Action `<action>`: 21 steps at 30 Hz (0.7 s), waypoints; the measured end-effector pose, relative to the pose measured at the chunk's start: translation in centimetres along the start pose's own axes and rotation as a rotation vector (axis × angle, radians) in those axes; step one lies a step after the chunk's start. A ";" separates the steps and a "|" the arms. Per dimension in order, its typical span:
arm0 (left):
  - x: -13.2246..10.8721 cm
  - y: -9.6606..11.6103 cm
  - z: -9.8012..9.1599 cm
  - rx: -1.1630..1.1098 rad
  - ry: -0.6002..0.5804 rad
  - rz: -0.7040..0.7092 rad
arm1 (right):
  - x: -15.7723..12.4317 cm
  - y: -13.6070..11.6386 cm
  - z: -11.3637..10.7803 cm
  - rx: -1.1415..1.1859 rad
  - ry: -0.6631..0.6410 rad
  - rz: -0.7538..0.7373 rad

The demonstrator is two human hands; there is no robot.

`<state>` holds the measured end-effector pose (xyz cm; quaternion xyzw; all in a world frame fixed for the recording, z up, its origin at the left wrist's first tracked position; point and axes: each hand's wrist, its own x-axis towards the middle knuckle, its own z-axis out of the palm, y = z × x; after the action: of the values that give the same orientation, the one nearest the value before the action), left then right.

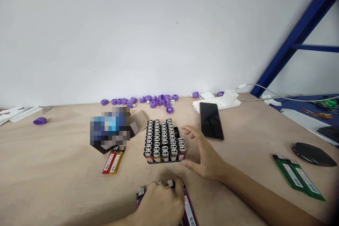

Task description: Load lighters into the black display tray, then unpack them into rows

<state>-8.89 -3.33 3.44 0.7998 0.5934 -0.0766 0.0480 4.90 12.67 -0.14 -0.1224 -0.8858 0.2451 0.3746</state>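
I'm seeing my bare left hand [159, 204] and bare right hand [203, 159], both slim-fingered, with a smooth, bare right forearm [265, 197] showing behind.

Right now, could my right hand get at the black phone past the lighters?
Probably yes: the open right hand is right beside the black phone, with nothing visible between them. The upright lighters stand to the hand's other side.

- No word, brand or number can be read anywhere.
- The green lighters [299, 178] carry white barcode labels, too blurred to read.
- The purple lighters [189, 212] show a white barcode label, also unreadable.
- The red lighter [109, 161] and yellow lighter [116, 162] bear pale barcode strips, too small to read.
- The printed box [109, 130] is pixelated, its print hidden.
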 end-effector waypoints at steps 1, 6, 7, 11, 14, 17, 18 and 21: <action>0.0 -0.1 0.0 -0.004 0.002 0.002 | -0.1 0.0 -0.1 0.009 0.055 -0.012; 0.1 -0.6 -0.1 -0.024 0.013 0.012 | -2.1 -1.7 -0.8 0.046 0.291 -0.028; 0.1 -0.6 -0.1 -0.022 0.020 0.013 | -2.8 -2.3 -0.9 0.072 0.300 -0.004; -0.3 -0.6 0.5 0.000 0.118 0.053 | -5.1 -4.4 -0.6 0.308 0.059 0.215; -0.4 -0.8 0.9 0.022 0.247 0.091 | -5.2 -5.3 -0.2 0.272 -0.074 0.232; -0.5 -1.4 0.0 -0.006 0.416 0.130 | -4.0 -5.4 -0.1 0.214 0.073 0.254; -0.5 -1.7 -0.7 -0.026 0.473 0.141 | -3.5 -5.1 -0.2 0.211 0.146 0.279; -0.5 -2.7 -2.8 -0.009 0.643 0.091 | -1.9 -3.5 -0.8 0.163 0.323 0.343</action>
<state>-11.44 -2.53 6.37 0.8085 0.5421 0.1849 -0.1350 6.65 9.19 1.02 -0.2779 -0.7581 0.3529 0.4728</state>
